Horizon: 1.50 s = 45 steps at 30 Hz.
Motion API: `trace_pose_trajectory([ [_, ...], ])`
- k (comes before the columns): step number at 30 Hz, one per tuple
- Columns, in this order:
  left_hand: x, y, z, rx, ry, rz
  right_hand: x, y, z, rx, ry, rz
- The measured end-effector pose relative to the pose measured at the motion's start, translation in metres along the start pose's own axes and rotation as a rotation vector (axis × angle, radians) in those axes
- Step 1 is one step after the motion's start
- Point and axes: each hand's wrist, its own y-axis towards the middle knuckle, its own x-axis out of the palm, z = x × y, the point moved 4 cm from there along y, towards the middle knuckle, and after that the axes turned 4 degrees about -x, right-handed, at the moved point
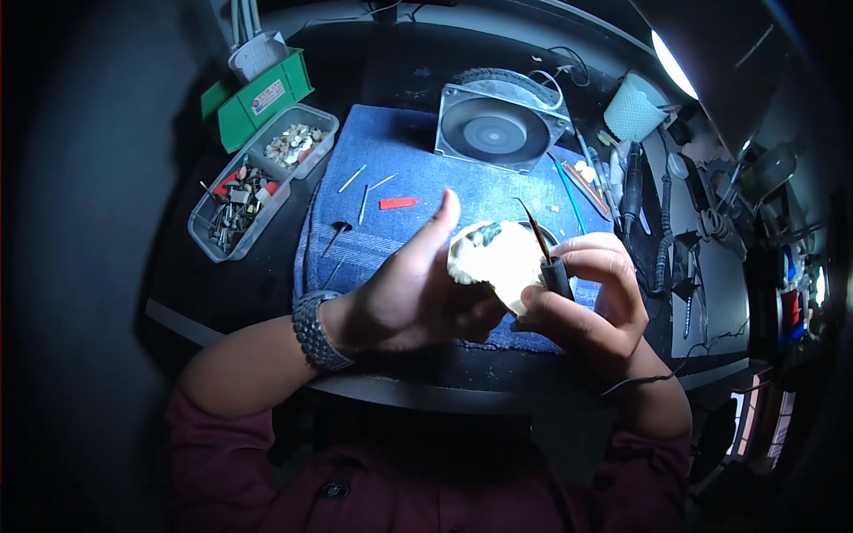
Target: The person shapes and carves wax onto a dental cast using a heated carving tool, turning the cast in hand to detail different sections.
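My left hand [400,293] supports a pale, plaster-like dental model [489,258] from its left side and below. The thumb stands up beside it, and the other fingers are partly hidden. Dark bluish-green patches show along the model's upper edge; glare washes out much of its surface. Closed around a thin hooked-tip carving tool [555,277] with a black grip is my right hand [609,298]. The tool's tip points up at the model's right side, and I cannot tell whether it touches. My right thumb rests against the model's lower right part.
Beneath my hands lies a blue cloth [364,142] with a red strip [397,203] and several small burs. A square fan [493,133] stands behind. At left are a divided plastic box [218,253] and a green bin [267,98]. A handpiece [633,182] and a lamp [673,64] are at right.
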Motion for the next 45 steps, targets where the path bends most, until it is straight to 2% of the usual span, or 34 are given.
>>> trace_pose_trajectory([
  [4, 0.0, 0.003, -0.001, 0.096, 0.127, -0.131, 0.001, -0.004, 0.005, 0.042, -0.031, 0.006],
  [8, 0.002, 0.006, -0.001, 0.214, 0.123, 0.027, -0.003, 0.005, 0.0, 0.045, -0.03, -0.038],
  [11, 0.002, 0.006, 0.004, 0.252, 0.253, 0.009, -0.017, 0.004, 0.007, 0.101, 0.025, 0.121],
  [14, 0.001, 0.005, 0.006, 0.182, 0.228, -0.075, -0.021, -0.012, 0.026, 0.311, 0.113, 0.301],
  [15, 0.006, 0.006, 0.006, 0.185, 0.284, 0.057, -0.019, -0.012, 0.031, 0.372, 0.116, 0.332],
  [16, 0.007, 0.005, 0.006, 0.166, 0.27, 0.039, -0.018, -0.015, 0.036, 0.432, 0.157, 0.344],
  [18, 0.007, 0.003, 0.006, 0.127, 0.24, -0.001, -0.016, -0.016, 0.039, 0.474, 0.253, 0.336],
  [21, 0.011, 0.002, 0.006, 0.115, 0.239, 0.045, -0.014, -0.009, 0.036, 0.42, 0.204, 0.298],
  [24, 0.01, 0.001, 0.005, 0.116, 0.248, 0.098, -0.018, -0.008, 0.038, 0.483, 0.131, 0.167],
  [26, 0.012, 0.002, 0.004, 0.116, 0.226, 0.09, -0.018, -0.008, 0.043, 0.475, 0.136, 0.186],
  [28, 0.009, 0.004, 0.006, 0.203, 0.197, 0.137, -0.017, -0.008, 0.046, 0.578, 0.15, 0.194],
  [33, -0.011, 0.0, 0.02, 0.388, 0.22, 0.232, -0.011, -0.011, 0.053, 0.728, 0.145, -0.01],
  [37, -0.013, -0.001, 0.02, 0.387, 0.161, 0.239, -0.009, -0.013, 0.055, 0.681, 0.123, -0.101],
  [45, -0.01, 0.001, 0.019, 0.369, 0.181, 0.211, -0.002, -0.012, 0.055, 0.654, 0.097, -0.075],
])
